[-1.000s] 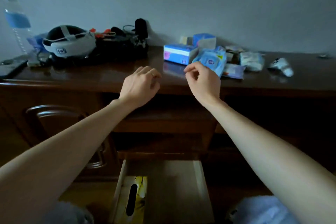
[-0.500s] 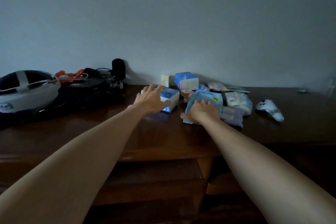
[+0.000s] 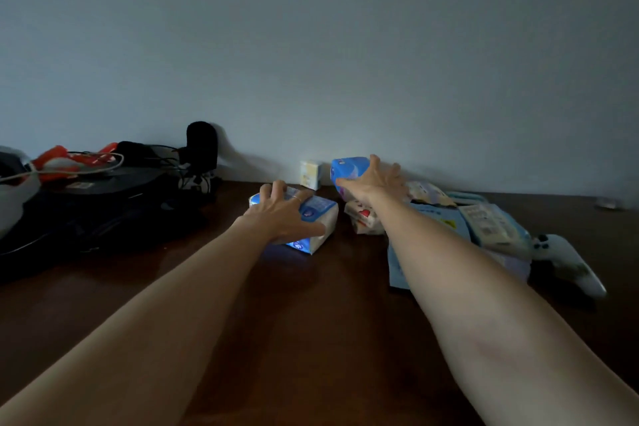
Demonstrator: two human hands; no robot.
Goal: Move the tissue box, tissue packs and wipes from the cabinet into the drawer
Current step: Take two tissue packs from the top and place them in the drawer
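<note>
A blue-and-white tissue pack lies on the dark wooden cabinet top, near the middle of the view, and is covered from above by the left hand; the fingers are spread and curled over its far edge and the thumb is pressed along its near side, so that the pack is gripped while it rests on the wood. A ring is seen on one finger of that hand. Farther back, close to the wall, a blue tissue box is touched by the right hand, whose fingers are splayed wide against the box's right side; whether the box is truly clasped cannot be told. Just below that wrist a small pack with a red print is seen. To the right, partly hidden by the right forearm, a flat light-blue wipes pack lies under a further white-and-blue pack, and a white game controller lies just beside them. A small pale carton stands against the wall between the two hands. At the left, well apart, a black bag with cables, an orange-red item and a black microphone are found.
</note>
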